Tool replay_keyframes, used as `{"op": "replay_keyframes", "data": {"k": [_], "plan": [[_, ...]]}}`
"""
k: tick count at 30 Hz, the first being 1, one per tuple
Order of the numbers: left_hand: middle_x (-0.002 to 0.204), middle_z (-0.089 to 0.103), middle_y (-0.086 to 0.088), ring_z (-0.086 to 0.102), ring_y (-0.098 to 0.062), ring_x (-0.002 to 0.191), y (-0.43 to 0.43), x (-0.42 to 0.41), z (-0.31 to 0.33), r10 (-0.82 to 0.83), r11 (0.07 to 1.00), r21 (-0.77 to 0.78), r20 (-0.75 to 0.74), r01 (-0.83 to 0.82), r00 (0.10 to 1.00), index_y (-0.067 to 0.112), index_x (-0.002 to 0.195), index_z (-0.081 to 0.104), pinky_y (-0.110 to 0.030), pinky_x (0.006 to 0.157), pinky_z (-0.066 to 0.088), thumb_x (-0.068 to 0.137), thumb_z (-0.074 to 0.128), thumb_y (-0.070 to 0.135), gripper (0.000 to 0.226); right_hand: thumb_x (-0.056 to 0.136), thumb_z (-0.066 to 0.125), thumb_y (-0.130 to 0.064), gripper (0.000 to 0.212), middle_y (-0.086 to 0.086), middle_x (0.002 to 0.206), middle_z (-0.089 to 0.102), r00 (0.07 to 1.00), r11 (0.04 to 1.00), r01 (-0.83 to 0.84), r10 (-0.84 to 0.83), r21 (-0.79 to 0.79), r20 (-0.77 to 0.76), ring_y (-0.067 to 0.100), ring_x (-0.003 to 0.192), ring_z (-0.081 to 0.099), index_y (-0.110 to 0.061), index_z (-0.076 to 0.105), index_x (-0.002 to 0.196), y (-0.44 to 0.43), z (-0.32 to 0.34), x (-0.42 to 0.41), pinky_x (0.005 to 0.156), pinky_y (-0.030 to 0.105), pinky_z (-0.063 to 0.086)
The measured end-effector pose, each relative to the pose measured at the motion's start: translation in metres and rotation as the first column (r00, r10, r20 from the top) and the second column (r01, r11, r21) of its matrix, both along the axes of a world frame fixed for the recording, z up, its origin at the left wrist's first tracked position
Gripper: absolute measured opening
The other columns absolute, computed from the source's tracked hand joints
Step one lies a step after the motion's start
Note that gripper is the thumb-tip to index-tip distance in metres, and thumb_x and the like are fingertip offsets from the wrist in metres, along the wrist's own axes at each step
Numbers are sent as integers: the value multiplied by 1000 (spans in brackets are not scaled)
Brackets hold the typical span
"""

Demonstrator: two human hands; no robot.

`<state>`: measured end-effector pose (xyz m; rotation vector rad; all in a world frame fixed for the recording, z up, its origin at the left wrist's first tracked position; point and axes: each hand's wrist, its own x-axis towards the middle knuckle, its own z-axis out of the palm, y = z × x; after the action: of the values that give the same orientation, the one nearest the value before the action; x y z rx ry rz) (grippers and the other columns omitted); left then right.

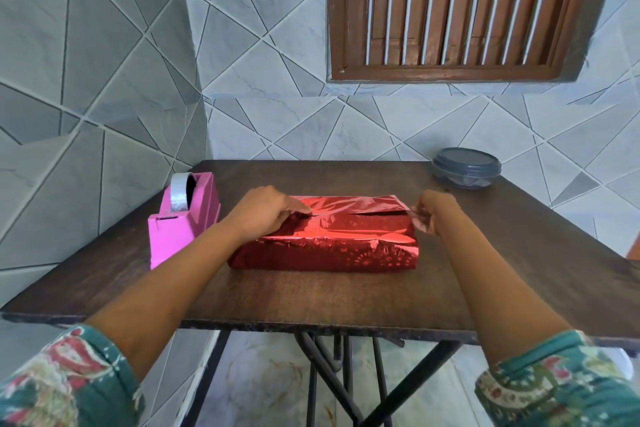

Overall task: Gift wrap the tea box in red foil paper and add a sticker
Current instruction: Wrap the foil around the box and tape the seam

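Note:
The tea box lies wrapped in shiny red foil paper point(332, 246) at the middle of the dark wooden table point(311, 302). The box itself is hidden under the foil. A loose foil flap point(349, 204) folds over the top from the far side, its edge meeting the near layer along a seam. My left hand point(266, 215) rests on the left end of the top and pinches the flap's edge at the seam. My right hand point(431, 213) pinches the flap's right corner beside the box's right end. No sticker is in view.
A pink tape dispenser point(183, 218) with a roll of clear tape stands just left of the box, near the table's left edge. A round dark lidded container point(465, 166) sits at the far right corner. Tiled walls close in behind and to the left.

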<state>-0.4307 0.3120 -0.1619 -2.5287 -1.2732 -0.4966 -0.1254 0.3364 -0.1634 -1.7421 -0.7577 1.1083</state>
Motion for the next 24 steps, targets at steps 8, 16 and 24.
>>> {"op": "replay_keyframes", "data": {"k": [8,16,24], "plan": [[108,70,8,68,-21,96,-7,1,-2,-41,999,37,79,38,996,32,110,70,-31,74,51,86,52,6,40,78,63,2,18,16,67,51,990,983,95,-76,157,-121,22,38,54,5,50,90,-10,-3,-35,34,27,41],[107,71,7,68,-23,95,-5,1,-4,-48,998,38,112,44,993,33,107,71,-36,74,54,84,54,2,42,92,46,-16,19,5,71,47,998,987,8,1,162,-57,16,56,45,-14,46,73,-22,-1,-25,52,27,40],[107,71,6,68,-22,97,-4,0,-5,-73,997,26,120,70,990,31,108,71,-36,77,53,84,55,2,41,84,48,5,21,10,67,50,994,985,-60,73,161,-78,21,54,46,-10,60,74,0,-8,-32,46,26,42]]}}
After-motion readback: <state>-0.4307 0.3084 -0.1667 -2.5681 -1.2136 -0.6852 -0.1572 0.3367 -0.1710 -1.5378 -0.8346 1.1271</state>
